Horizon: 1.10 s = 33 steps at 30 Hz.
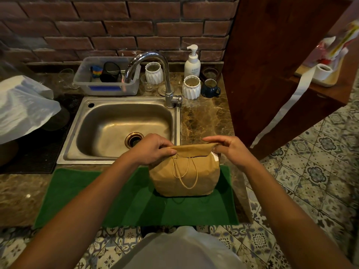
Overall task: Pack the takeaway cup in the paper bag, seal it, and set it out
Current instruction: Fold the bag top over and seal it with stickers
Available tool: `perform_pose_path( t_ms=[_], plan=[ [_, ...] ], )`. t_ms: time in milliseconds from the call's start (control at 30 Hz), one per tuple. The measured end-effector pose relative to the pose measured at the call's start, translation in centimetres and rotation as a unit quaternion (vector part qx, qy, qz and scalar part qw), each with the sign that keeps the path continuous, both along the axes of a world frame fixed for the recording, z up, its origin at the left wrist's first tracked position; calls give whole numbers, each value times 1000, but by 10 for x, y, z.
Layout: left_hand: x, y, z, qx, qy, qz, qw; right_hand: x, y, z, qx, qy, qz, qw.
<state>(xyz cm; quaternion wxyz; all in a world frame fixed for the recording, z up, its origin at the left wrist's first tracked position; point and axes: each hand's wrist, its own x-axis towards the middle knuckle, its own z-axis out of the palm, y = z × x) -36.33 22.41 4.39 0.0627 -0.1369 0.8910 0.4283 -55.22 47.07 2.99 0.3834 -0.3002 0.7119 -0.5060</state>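
On the green mat (120, 200) at 6 o'clock of the sink (120, 121), both hands, left (153, 148) and right (231, 150), pinch the paper bag's (184, 171) folded top.

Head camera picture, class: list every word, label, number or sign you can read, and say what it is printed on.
None can be read.
White plastic pump bottle: dark printed lines, too small and blurred.
Clear plastic tub: blue strip, no text visible.
Brown paper bag: no print visible.
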Motion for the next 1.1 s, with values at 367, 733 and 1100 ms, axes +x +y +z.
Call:
perform_pose_path(
  t_ms=[367,733,1100],
  plan=[
    [0,10,14,-95,52,-53,993,2,-63,49,144,203,280,927],
    [3,-2,9,-46,26,-20,998,14,-75,42,84,404,262,872],
    [-8,-3,16,-94,19,-51,994,6,-57,29,105,408,226,878]
  ],
)
